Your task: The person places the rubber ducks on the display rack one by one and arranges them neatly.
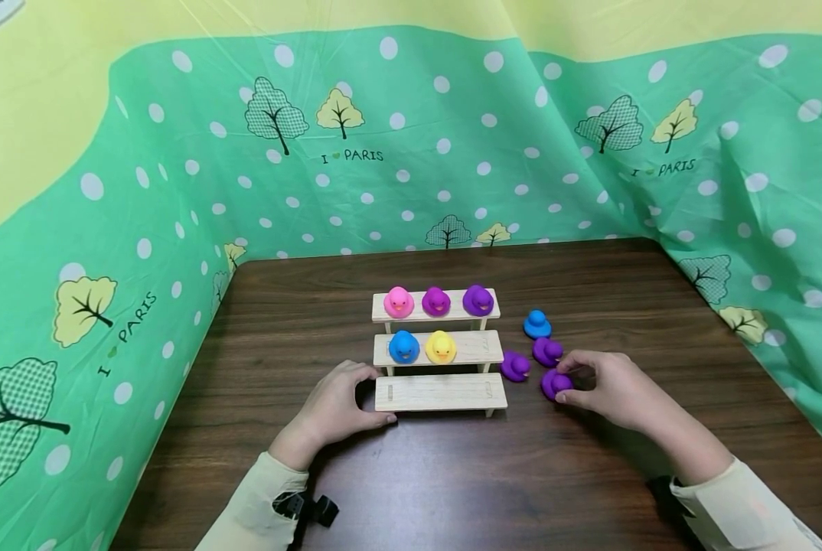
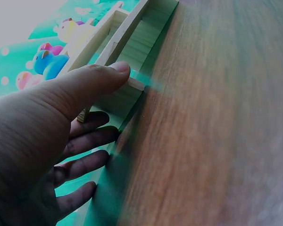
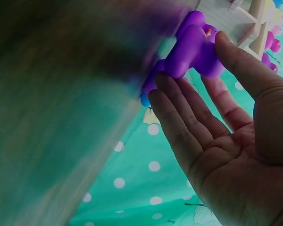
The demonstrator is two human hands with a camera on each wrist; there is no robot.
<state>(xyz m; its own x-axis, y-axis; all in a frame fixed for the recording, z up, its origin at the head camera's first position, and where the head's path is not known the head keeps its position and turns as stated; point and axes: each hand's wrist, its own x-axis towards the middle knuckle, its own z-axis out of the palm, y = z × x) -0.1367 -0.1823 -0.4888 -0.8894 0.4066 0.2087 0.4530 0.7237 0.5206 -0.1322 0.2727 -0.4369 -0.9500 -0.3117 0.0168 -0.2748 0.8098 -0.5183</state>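
My right hand (image 1: pixel 607 386) pinches a purple rubber duck (image 1: pixel 556 384) between thumb and fingertips, at the right of the stand. In the right wrist view this purple duck (image 3: pixel 193 52) sits at the fingertips, with the thumb on its near side. My left hand (image 1: pixel 338 409) rests at the left end of the lowest step of a wooden three-step stand (image 1: pixel 441 393), thumb at its front corner. The left wrist view shows the left hand's fingers (image 2: pixel 92 139) loosely extended beside the stand's end. On the top step stand a pink duck (image 1: pixel 399 303) and two purple ducks (image 1: pixel 478 301).
The middle step holds a blue duck (image 1: pixel 404 347) and a yellow duck (image 1: pixel 441 347). Two more purple ducks (image 1: pixel 547 352) and a blue duck (image 1: pixel 537 324) lie right of the stand on the dark wooden table (image 1: pixel 438 482). A green dotted cloth (image 1: pixel 411 153) hangs around it.
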